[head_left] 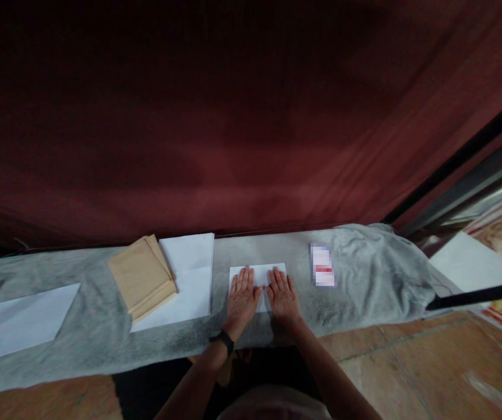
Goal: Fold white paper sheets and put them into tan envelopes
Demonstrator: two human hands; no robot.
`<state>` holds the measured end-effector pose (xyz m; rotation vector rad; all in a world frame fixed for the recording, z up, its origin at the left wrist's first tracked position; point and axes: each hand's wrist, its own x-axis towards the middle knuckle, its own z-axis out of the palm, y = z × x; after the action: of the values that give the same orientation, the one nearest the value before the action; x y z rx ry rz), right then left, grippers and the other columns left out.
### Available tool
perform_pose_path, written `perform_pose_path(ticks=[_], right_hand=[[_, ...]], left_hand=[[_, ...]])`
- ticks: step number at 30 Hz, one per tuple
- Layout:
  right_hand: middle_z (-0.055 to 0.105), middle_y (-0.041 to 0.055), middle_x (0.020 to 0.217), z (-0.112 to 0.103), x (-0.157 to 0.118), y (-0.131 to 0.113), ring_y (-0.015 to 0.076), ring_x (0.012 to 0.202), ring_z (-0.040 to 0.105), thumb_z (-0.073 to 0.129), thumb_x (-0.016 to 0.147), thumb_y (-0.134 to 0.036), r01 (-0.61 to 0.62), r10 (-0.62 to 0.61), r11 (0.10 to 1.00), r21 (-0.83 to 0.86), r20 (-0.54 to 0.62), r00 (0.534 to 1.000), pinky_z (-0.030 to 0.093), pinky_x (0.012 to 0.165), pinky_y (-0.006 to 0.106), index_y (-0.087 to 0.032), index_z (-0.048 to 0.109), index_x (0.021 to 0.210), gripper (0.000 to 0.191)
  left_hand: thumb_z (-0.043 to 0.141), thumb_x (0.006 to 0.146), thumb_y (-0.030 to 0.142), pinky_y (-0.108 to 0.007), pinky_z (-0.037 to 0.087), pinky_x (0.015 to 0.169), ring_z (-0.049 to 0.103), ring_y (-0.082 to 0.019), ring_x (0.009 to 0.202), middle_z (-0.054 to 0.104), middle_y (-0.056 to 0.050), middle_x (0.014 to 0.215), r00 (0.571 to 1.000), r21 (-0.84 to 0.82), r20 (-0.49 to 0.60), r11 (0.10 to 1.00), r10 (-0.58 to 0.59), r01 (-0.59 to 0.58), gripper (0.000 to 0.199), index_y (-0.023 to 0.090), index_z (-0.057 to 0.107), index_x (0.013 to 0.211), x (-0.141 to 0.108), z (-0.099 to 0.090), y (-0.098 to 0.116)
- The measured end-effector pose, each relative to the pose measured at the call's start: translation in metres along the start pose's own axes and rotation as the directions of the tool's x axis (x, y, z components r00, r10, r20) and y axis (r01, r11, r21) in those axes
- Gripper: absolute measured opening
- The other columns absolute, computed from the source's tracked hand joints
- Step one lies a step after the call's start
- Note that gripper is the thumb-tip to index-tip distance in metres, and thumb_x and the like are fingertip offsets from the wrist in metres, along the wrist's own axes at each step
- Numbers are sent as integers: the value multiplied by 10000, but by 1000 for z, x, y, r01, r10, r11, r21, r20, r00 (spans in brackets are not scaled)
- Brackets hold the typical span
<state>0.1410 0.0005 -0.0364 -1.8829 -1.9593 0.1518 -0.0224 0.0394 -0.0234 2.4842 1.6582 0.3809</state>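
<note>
White sheet [258,274] beneath my left hand [242,297] and right hand [282,296], lower middle of the frame.
I judge uneven pressure could skew or crease it, since the grey cloth [257,248] underneath looks soft. It lies directly under the fingers, tips near its upper edge; both hands are flat, clamped on nothing, fingers extended, thumbs just apart.

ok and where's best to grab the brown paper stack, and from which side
Probably the right edge of the brown paper stack, near its corner closest to the person, with the left hand coming from the right. The stack lies flat with layers fanned there, so pinch them all together. That edge overlaps the white sheets, so avoid catching those.
</note>
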Motion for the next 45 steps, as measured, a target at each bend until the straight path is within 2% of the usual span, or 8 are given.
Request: perform_pose_path(ticks=[4, 8, 14, 24, 27, 35, 41, 45], right_hand=[[399, 157, 1602, -2, 3, 12, 308, 1501, 351, 346, 1049, -303, -77, 76, 997, -10, -44, 996, 214, 1235, 544, -126, 366, 1577, 557], [389, 184, 1605, 4, 15, -10, 311, 1505, 342, 333, 1052, -283, -131, 135, 990, 51, -79, 988, 219, 1227, 572, -105, 368, 1571, 550], [417, 114, 1604, 14, 32, -50, 236, 1521, 320, 354, 1067, -298, 91, -97, 983, 157, 35, 995, 210, 1252, 506, -174, 420, 1549, 502], [385, 129, 1616, -2, 29, -10, 275, 1509, 345, 409, 1052, -303, -33, 36, 996, 87, -26, 999, 247, 1237, 522, -171, 370, 1576, 542], [417, 100, 1606, -1, 15, -18, 249, 1501, 359, 393, 1059, -297, 91, -91, 990, 106, -7, 996, 243, 1246, 494, -188, 399, 1562, 515], [488, 137, 1556, -4, -19, -24, 261, 1451, 432, 512, 1029, -422, 428, -428, 904, 25, 68, 901, 317, 1223, 511, -161, 431, 1537, 576], [583, 116, 1478, -17, -41, -19, 246, 1420, 479, 481, 1041, -487, 485, -493, 870, 89, 125, 861, 307, 1241, 460, -150, 464, 1512, 579], [510, 84, 1547, -23, -48, -19, 228, 1447, 445, 474, 1052, -475, 507, -517, 855, 110, 112, 848, 255, 1265, 455, -185, 362, 1572, 607]], left_hand=[[365, 1016, 318, -512, 233, 1256, 274, -284, 1542, 364, -185, 1626, 996, 27, -41, 997, -73, 74, 597, 73, 353, 1560, -6, -3, -6], [381, 1006, 302, -520, 237, 1251, 248, -289, 1551, 351, -183, 1634, 994, 35, -47, 995, -95, 96, 598, 90, 355, 1564, -8, -5, -6], [317, 987, 141, -515, 224, 1251, 218, -292, 1559, 312, -172, 1654, 996, 55, 8, 995, -85, 84, 562, 128, 428, 1538, -7, -6, -7], [370, 1015, 246, -516, 222, 1253, 220, -285, 1560, 316, -148, 1658, 996, 40, -45, 996, -73, 75, 551, 156, 397, 1557, -7, -5, -8], [347, 1020, 225, -511, 231, 1251, 236, -284, 1555, 322, -158, 1653, 998, 55, -45, 997, -55, 57, 539, 145, 410, 1549, -7, -4, -10], [279, 1047, 255, -498, 252, 1257, 260, -251, 1549, 352, -115, 1645, 997, 76, -56, 996, 49, -45, 530, 160, 399, 1555, -11, -2, -26], [255, 1076, 318, -448, 245, 1269, 299, -180, 1532, 386, -35, 1636, 916, -15, 79, 919, 394, -394, 515, 224, 358, 1572, -1, -5, -33], [277, 1074, 359, -455, 250, 1264, 295, -195, 1535, 362, -63, 1647, 915, -5, 83, 918, 395, -396, 532, 203, 342, 1578, 21, -1, -41]])
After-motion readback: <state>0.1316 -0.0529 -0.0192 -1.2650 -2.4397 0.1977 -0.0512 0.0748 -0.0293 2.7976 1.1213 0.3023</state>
